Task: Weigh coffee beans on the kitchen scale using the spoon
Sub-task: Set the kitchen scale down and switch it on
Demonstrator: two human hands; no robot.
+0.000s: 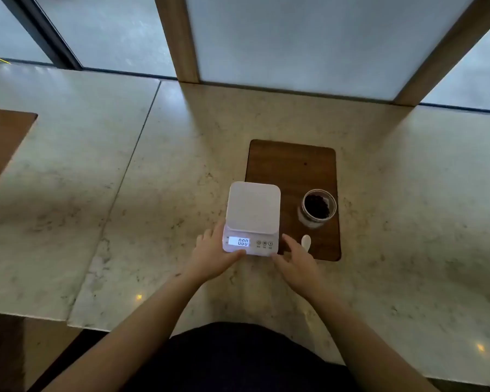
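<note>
A white kitchen scale (252,210) sits half on the wooden board (292,168), its lit display reading 0.00 and its platform bare. My left hand (212,257) grips the scale's front left corner, thumb on the front edge. My right hand (294,263) rests at the front right corner with fingers apart, touching or just off the scale. An open glass jar (317,207) of dark coffee beans stands on the board to the right of the scale. A white spoon (306,241) lies on the board just beyond my right hand, partly hidden by it.
The board lies on a pale marble counter (153,193) with a seam running left of the scale. Frosted window panels with wooden posts (178,38) close off the back. Another brown board (0,142) shows at the far left edge.
</note>
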